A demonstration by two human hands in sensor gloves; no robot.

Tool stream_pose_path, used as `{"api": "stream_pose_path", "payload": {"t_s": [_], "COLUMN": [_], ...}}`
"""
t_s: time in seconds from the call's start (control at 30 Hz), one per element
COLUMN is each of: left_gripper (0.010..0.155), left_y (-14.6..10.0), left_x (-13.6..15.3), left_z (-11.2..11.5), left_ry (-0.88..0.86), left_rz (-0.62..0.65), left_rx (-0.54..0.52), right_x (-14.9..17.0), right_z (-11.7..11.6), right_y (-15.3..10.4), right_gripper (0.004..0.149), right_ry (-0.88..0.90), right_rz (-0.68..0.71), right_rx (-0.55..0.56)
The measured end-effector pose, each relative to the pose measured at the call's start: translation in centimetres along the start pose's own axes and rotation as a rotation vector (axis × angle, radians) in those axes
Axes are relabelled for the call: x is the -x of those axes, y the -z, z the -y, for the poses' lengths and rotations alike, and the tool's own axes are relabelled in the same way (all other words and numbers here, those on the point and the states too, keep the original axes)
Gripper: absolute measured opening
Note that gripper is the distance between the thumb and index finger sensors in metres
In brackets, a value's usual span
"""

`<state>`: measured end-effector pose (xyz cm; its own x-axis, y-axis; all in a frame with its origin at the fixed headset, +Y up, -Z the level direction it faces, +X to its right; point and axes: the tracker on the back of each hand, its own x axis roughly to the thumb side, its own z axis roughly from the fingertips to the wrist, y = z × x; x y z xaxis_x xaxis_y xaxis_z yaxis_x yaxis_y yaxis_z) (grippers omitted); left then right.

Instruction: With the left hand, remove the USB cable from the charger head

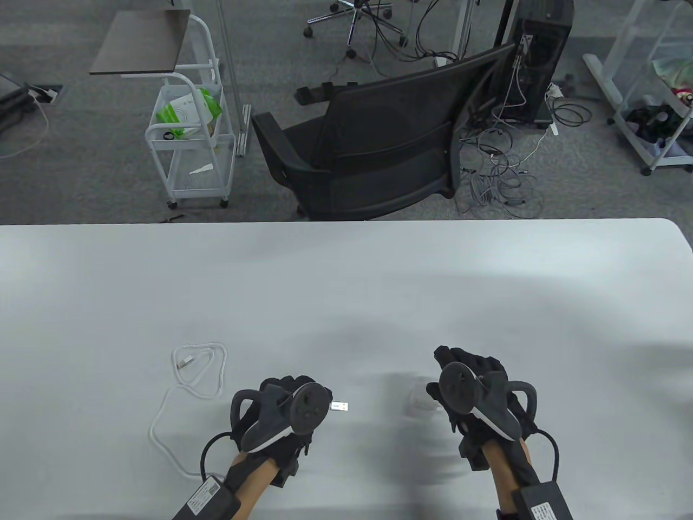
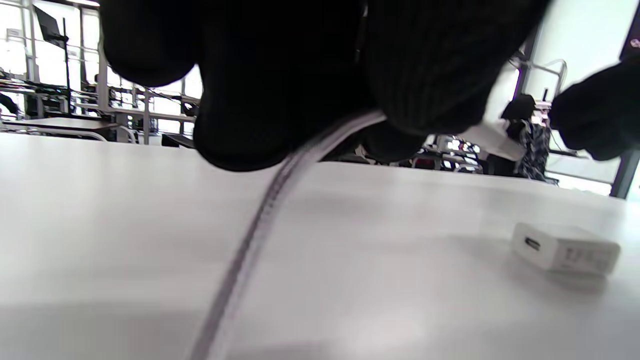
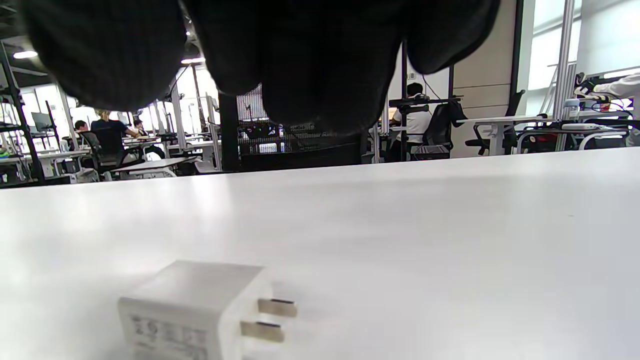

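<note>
— White table (image 1: 346,281), office behind it: a black chair (image 1: 373,146) pushed up at the far edge, a white cart (image 1: 189,146) on the carpet, loose wires on the floor. Where does the job stand?

— Looks done, I'd judge. The plug (image 1: 340,406) sticks out bare from the left hand (image 1: 287,414), and the charger (image 2: 565,247) lies on the table well apart from it, port empty.

— Fingers?

— Left fingers (image 2: 280,100) are curled together, gripping the cable (image 2: 260,220) just behind the plug. The right hand (image 1: 476,390) hovers by the charger; its fingers hang above the block in the wrist view, not touching it as far as I can tell, though how far apart they are I can't tell.

— What could go wrong now?

— Little. The cable trails back under the left wrist to a coil (image 1: 200,368) on the table; pull the hand away fast and the coil could drag or snag on the glove's own lead. The charger rests free, prongs sideways, so a nudge from the right hand would slide it.

— Anything in the way?

— Nothing between the hands.
</note>
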<state>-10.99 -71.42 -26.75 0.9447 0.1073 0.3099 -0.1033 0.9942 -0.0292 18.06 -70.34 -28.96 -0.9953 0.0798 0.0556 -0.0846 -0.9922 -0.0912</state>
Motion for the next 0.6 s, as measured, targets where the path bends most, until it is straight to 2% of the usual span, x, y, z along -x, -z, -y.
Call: {"api": "stream_pose_path", "payload": {"t_s": [0.3,0.6], "left_gripper": [0.042,0.042], "left_y": [1.3,1.3], "left_x": [-1.2,-2.3], "left_z": [4.3,4.9], "left_ry": [0.240,0.344], "left_rz": [0.043,0.066], "left_rx": [0.153,0.125], "right_x": [2.6,3.4], "right_z": [-1.6,-1.9], "right_y": [0.6,0.8], "right_gripper": [0.067,0.066], "right_ry": [0.034,0.060], "right_rz": [-0.098,-0.127], "right_rx": [-0.106,-0.132]}}
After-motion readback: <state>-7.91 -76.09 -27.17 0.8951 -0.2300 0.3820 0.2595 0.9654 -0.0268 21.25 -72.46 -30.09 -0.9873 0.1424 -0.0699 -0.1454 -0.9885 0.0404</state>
